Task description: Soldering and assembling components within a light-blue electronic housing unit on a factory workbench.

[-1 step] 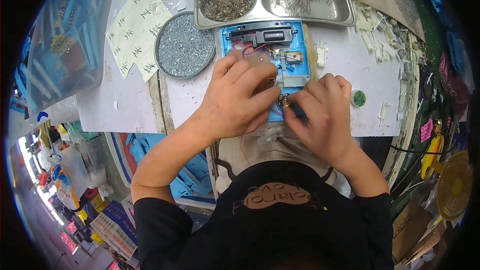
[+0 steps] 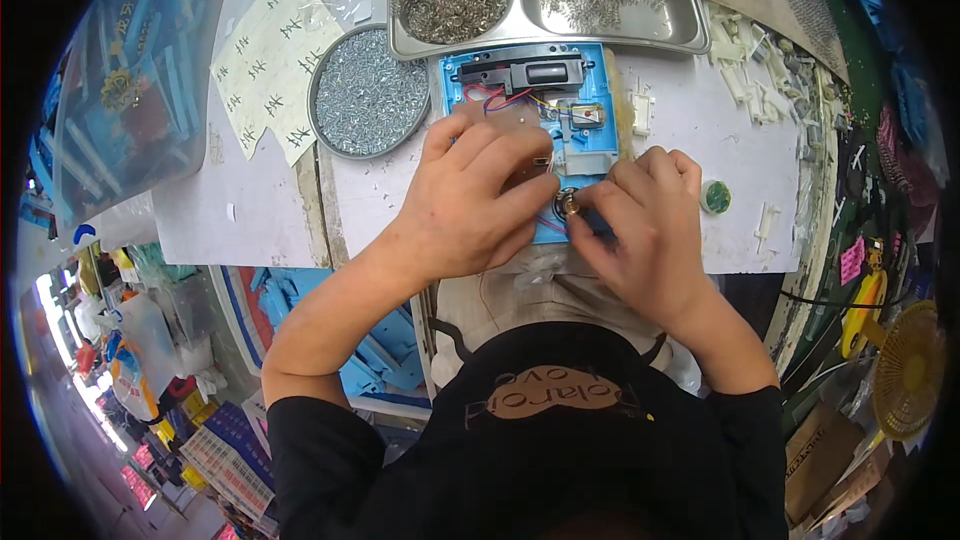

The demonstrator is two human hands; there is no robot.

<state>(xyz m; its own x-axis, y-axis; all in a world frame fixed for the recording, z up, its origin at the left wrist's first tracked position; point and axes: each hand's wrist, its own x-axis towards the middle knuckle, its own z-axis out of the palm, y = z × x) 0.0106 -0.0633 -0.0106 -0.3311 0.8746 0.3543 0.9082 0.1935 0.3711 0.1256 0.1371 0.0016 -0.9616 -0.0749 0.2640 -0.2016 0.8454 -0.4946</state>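
A light-blue plastic housing (image 2: 600,88) lies on the white worktop in front of me. It carries a black assembly (image 2: 545,72), thin red, blue and yellow wires and a small metal part (image 2: 587,116). My left hand (image 2: 475,195) is bent over the housing's left side, fingers curled and drawn together; what its fingertips grip is hidden beneath them. At the near end, the thumb and forefinger of my right hand (image 2: 645,225) close at a small round dark part with a brass-coloured centre (image 2: 568,205). Its other fingers are curled inward.
Behind the housing stands a steel compartment tray (image 2: 555,44) of small springs. A round dish of screws (image 2: 370,95) and a marked paper sheet (image 2: 262,70) lie left, by a clear bag of blue parts (image 2: 130,90). White plastic pieces (image 2: 755,80) and a green round item (image 2: 716,197) lie right.
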